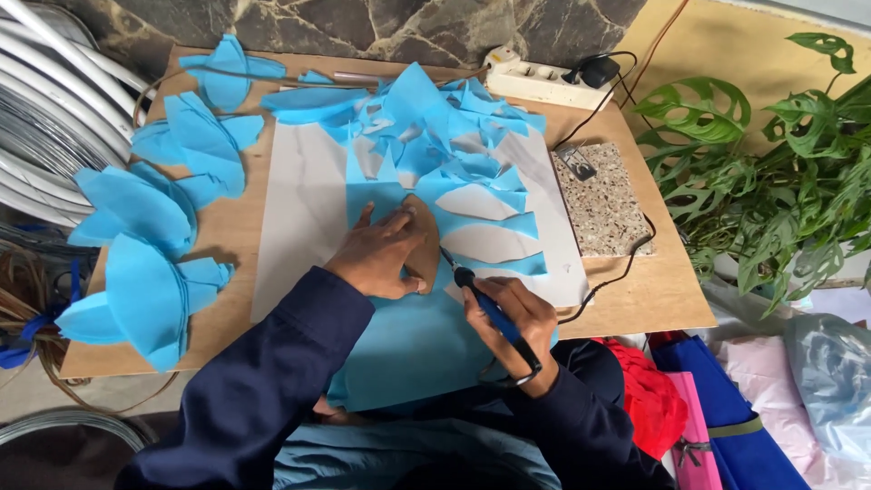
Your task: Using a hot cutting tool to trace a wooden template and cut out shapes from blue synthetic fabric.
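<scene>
Left hand: the left hand lay flat, fingers spread and released, pressing a brown petal-shaped template down on the blue sheet.
Right hand: the right hand was clenched around the blue handle of a corded cutting tool, held like a pen, its dark tip touching the near right edge of the template.
Blue sheet: it lay at the near middle of the table, running from the person's lap up over a pale grey board.
Offcuts: blue scraps with petal-shaped holes were piled on the far part of the grey board, past the hands.
Cut petals: stacked blue petal shapes sat along the left side of the wooden table, in several bunches from near to far.
Stone tile: a speckled slab lay just right of the grey board, a small metal stand on its far corner.
Power strip: a white socket strip sat at the far right edge of the table, a black plug in it.
Cord: a black cord ran from the tool across the right of the table.
Plant: green leaves stood right of the table.
Bags: red, pink and blue bags lay near right, on the floor.
</scene>
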